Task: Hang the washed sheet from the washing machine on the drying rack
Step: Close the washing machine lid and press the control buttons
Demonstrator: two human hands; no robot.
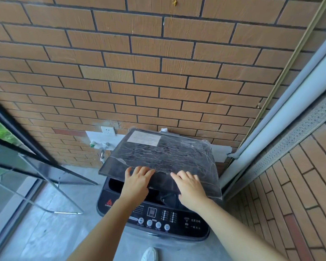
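The washing machine stands with its lid half raised. The left hand and right hand press its front edge, fingers spread flat, gripping nothing.

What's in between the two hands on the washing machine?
Just the front edge of the film-wrapped lid runs between the left hand and the right hand, seen in the head view.
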